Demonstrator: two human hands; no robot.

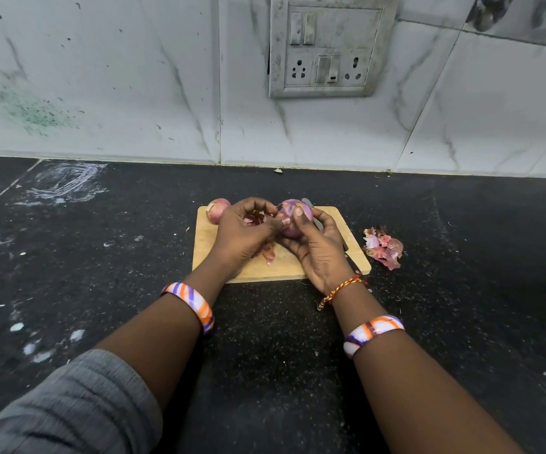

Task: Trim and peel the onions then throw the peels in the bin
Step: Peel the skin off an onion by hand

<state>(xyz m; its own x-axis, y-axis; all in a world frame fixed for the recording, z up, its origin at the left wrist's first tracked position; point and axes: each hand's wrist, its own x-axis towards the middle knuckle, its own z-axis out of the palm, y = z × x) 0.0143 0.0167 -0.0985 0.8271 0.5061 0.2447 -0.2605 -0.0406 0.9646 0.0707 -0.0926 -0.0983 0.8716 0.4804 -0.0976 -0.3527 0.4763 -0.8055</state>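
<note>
You held red onion [293, 221] over wooden chopping board [330, 221]: right hand [320, 247] cupped round it, left hand [248, 231] pinching loose skin. Peeling partly done. Second onion [218, 209] at board's far left corner, skin on. Peel pile [383, 247] just right of board, scraps on it. Knife partly hidden. Binning left; bin not visible.

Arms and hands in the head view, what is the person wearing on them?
Each wrist carries a wide glossy bangle swirled in white, orange and purple: the left bangle and the right bangle. Nearer the right hand sits a thin twisted red and yellow thread. A grey ribbed sleeve covers the left upper forearm. The left hand is bare.
</note>
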